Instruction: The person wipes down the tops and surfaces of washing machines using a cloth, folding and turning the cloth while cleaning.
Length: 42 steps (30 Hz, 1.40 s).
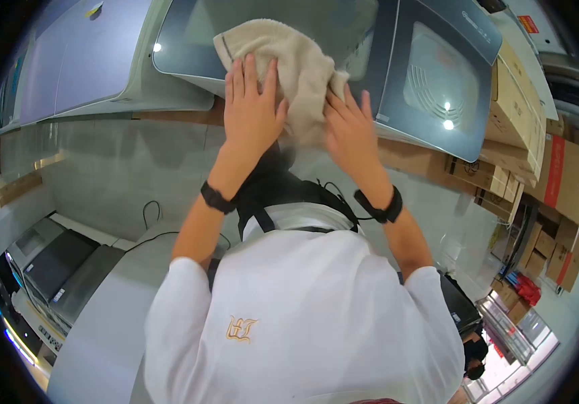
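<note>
A beige cloth (293, 57) lies bunched over the front part of a dark glass-topped appliance (188, 37), and its near end hangs past the front edge. My left hand (252, 108) rests on the cloth's left part, its fingers stretched out and slightly spread. At the cloth's right edge is my right hand (355, 131); its thumb side is against the fabric and its fingers grip the folds there. Both wrists carry black bands. What lies beneath the cloth is hidden.
To the right stands a second dark glass-topped appliance (441, 81), with cardboard boxes (515, 101) beyond it. A pale lilac appliance (94, 54) is on the left. Behind me at the left is a grey surface (101, 323); a cable (151, 212) shows nearby. Another person (476, 357) is far back right.
</note>
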Motion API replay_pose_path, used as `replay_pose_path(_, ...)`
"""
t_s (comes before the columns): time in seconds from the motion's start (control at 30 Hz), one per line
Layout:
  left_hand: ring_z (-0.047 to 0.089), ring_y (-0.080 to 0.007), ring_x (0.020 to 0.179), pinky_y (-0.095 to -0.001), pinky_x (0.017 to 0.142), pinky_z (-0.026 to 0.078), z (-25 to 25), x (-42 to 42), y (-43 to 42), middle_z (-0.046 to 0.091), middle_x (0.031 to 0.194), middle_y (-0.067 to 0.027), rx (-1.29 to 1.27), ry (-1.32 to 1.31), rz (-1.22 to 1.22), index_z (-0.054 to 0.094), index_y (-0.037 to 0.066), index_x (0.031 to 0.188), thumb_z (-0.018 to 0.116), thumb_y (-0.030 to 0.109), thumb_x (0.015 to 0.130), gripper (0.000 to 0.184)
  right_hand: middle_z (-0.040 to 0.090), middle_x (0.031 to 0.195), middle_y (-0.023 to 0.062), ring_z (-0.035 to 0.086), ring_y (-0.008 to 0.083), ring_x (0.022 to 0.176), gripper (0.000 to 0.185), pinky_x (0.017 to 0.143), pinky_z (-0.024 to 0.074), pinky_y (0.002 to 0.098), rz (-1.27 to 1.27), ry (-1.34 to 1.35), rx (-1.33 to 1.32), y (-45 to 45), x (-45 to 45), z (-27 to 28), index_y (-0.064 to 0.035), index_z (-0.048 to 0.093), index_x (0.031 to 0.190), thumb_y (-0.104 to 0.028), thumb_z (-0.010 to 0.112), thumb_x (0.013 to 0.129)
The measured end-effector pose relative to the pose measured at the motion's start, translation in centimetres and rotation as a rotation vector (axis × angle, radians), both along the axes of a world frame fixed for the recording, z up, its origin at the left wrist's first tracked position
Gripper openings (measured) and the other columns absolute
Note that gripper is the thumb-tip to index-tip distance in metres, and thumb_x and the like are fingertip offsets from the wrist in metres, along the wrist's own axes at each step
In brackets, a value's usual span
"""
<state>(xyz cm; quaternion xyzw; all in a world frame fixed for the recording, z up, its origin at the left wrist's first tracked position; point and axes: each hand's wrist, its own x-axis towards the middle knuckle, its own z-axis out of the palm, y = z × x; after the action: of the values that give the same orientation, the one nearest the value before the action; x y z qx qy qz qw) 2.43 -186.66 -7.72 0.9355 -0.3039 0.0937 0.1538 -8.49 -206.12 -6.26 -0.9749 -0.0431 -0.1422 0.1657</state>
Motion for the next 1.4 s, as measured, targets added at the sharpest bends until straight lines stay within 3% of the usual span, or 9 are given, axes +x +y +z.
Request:
replay_pose_path(0.23, 0.037, -0.0596, 0.146, -0.0638, 0.122, 0.029, -1.7, 5.0, 0.3, 0.039, 0.159, -0.0385, 0.033, -0.128, 0.123, 0.047, 0.017, 0.161, 0.06, 0.052, 0.101, 0.07, 0.063, 0.148, 0.0121, 0.054, 0.0452, 0.139, 0.045, 0.119, 0.0331, 0.0659, -0.142, -0.015, -0.147, -5.7, 2.9, -0.2, -0.0022, 0.067, 0.133, -0.011, 0.061, 0.09)
replay_pose_path(0.4, 0.037, -0.0659, 0.142, -0.0682, 0.12, 0.028, -3.5, 12.3, -1.4, 0.04, 0.154, -0.0444, 0.133, -0.193, 0.25, 0.046, 0.018, 0.161, 0.056, 0.057, 0.102, 0.072, 0.064, 0.145, 0.0167, 0.056, 0.0495, 0.134, 0.041, 0.116, 0.0374, 0.0624, -0.213, -0.102, -0.219, -0.9, 9.8, -1.2, -0.0004, 0.069, 0.13, -0.013, 0.061, 0.091)
replay_pose_path(0.5, 0.038, -0.0658, 0.141, -0.0683, 0.12, 0.028, -4.4, 11.5, -1.5, 0.041, 0.153, -0.0444, 0.088, -0.244, 0.253, 0.046, 0.015, 0.161, 0.058, 0.054, 0.101, 0.072, 0.065, 0.145, 0.0166, 0.058, 0.0471, 0.131, 0.04, 0.118, 0.0397, 0.0584, -0.098, -0.153, -0.032, 2.3, 8.6, -1.9, 0.0007, 0.069, 0.128, -0.013, 0.061, 0.092)
replay_pose_path(0.6, 0.039, -0.0636, 0.142, -0.0666, 0.121, 0.028, -3.3, 8.4, 0.5, 0.041, 0.155, -0.0426, 0.08, -0.215, 0.224, 0.044, 0.011, 0.161, 0.06, 0.05, 0.101, 0.073, 0.067, 0.139, 0.0172, 0.06, 0.0446, 0.128, 0.039, 0.116, 0.0412, 0.0593, -0.043, -0.148, 0.271, 4.0, 6.0, -0.6, 0.0032, 0.071, 0.125, -0.009, 0.067, 0.088)
replay_pose_path(0.9, 0.034, -0.0607, 0.147, -0.0645, 0.123, 0.026, -2.8, 6.6, 1.2, 0.038, 0.158, -0.0412, 0.03, -0.166, 0.254, 0.046, 0.003, 0.158, 0.058, 0.051, 0.101, 0.075, 0.067, 0.141, 0.0195, 0.059, 0.044, 0.136, 0.033, 0.117, 0.0424, 0.0544, -0.235, -0.585, 0.042, -2.0, 3.4, 9.9, 0.0006, 0.072, 0.127, -0.008, 0.066, 0.095)
replay_pose_path(1.0, 0.033, -0.0613, 0.147, -0.065, 0.123, 0.025, -2.8, 6.5, 1.0, 0.036, 0.159, -0.0413, 0.016, -0.151, 0.255, 0.046, 0.002, 0.158, 0.058, 0.05, 0.101, 0.075, 0.065, 0.144, 0.021, 0.056, 0.0431, 0.14, 0.035, 0.118, 0.0424, 0.0516, -0.235, -0.477, 0.19, -3.3, 3.1, 9.3, -0.0014, 0.07, 0.13, -0.007, 0.065, 0.096)
replay_pose_path(1.2, 0.032, -0.0623, 0.148, -0.0669, 0.123, 0.025, -3.4, 6.6, 1.6, 0.033, 0.16, -0.0416, 0.036, -0.178, 0.236, 0.041, 0.003, 0.161, 0.052, 0.05, 0.105, 0.074, 0.052, 0.158, 0.0209, 0.046, 0.0429, 0.148, 0.047, 0.119, 0.0413, 0.0469, -0.276, -0.199, 0.112, -4.3, 5.6, 3.3, -0.0087, 0.064, 0.144, -0.014, 0.067, 0.097)
replay_pose_path(1.3, 0.031, -0.0622, 0.148, -0.0668, 0.123, 0.024, -3.8, 6.6, 1.4, 0.033, 0.16, -0.0416, 0.04, -0.182, 0.222, 0.039, 0.003, 0.162, 0.052, 0.051, 0.106, 0.075, 0.057, 0.15, 0.0218, 0.053, 0.043, 0.139, 0.047, 0.112, 0.0473, 0.0487, -0.105, -0.243, 0.069, -6.3, 8.8, 1.0, -0.0082, 0.064, 0.14, -0.02, 0.07, 0.095)
replay_pose_path(1.4, 0.03, -0.062, 0.149, -0.0669, 0.123, 0.024, -4.0, 6.9, 1.4, 0.033, 0.16, -0.0416, 0.049, -0.17, 0.218, 0.037, 0.004, 0.163, 0.052, 0.051, 0.106, 0.076, 0.066, 0.133, 0.0194, 0.063, 0.0418, 0.12, 0.038, 0.098, 0.0529, 0.0494, -0.462, 0.085, 0.006, -5.2, 10.4, 2.1, -0.0069, 0.067, 0.126, -0.024, 0.073, 0.092)
